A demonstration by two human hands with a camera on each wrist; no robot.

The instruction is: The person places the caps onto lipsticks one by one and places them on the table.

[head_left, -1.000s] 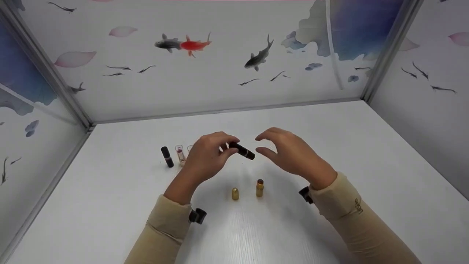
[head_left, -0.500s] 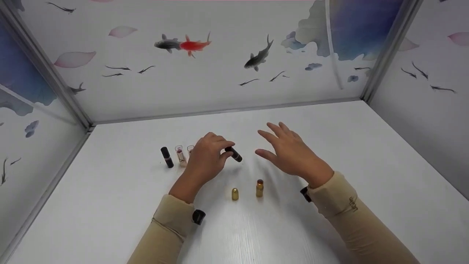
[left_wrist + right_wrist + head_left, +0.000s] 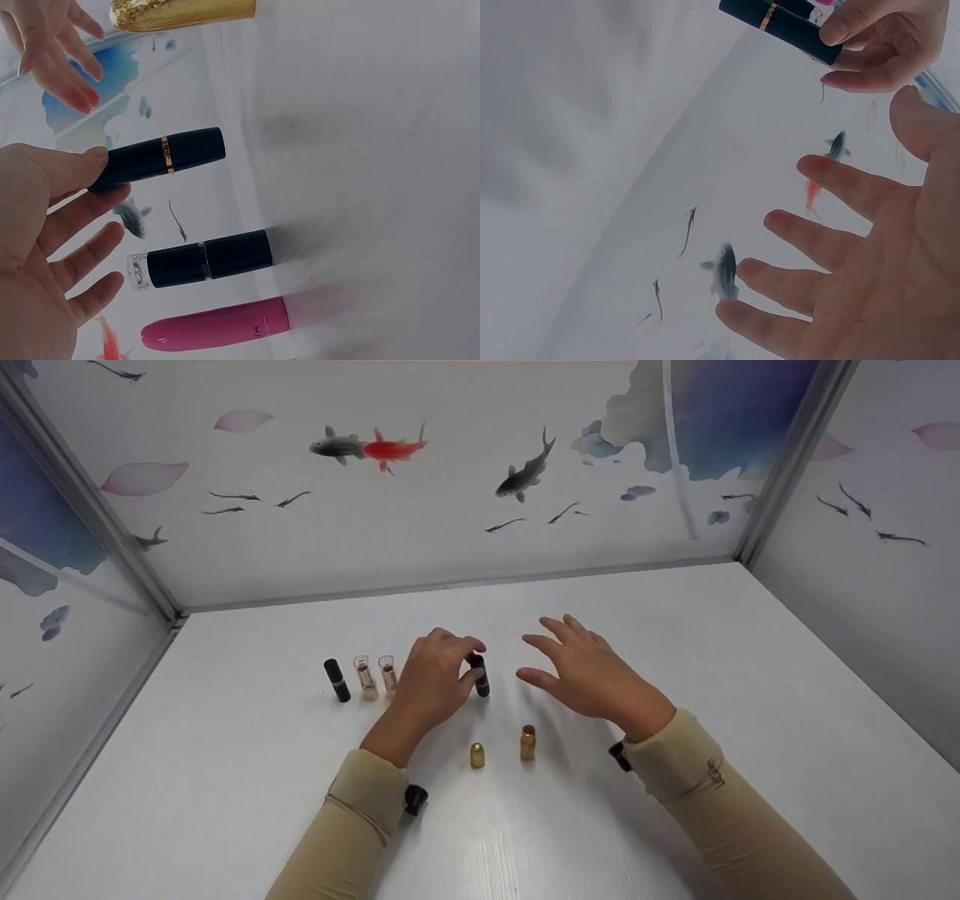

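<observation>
Between thumb and index finger, my left hand (image 3: 439, 671) pinches the upper end of a black lipstick tube (image 3: 481, 676) with a gold band, near upright. Its lower end points to the table; whether it touches cannot be told. To the right, my right hand (image 3: 592, 671) hovers with spread fingers, holding nothing, as the right wrist view also shows. Nearer the front stand a gold cap (image 3: 478, 755) and an uncapped gold lipstick (image 3: 528, 743). In the left wrist view, a black tube with a clear end (image 3: 210, 259) and a pink tube (image 3: 217, 324) stand beside the held lipstick (image 3: 161, 159).
Left of my left hand, another black lipstick (image 3: 337, 680) stands in a row with two clear-topped lipsticks (image 3: 366, 679), partly behind the hand. The white table (image 3: 225, 780) is bounded by printed panels (image 3: 420, 525) at the back and sides.
My left hand has lowered the black lipstick and turned it from slanting to near upright, away from the right hand. The right hand's fingers have spread from a half-curled pose.
</observation>
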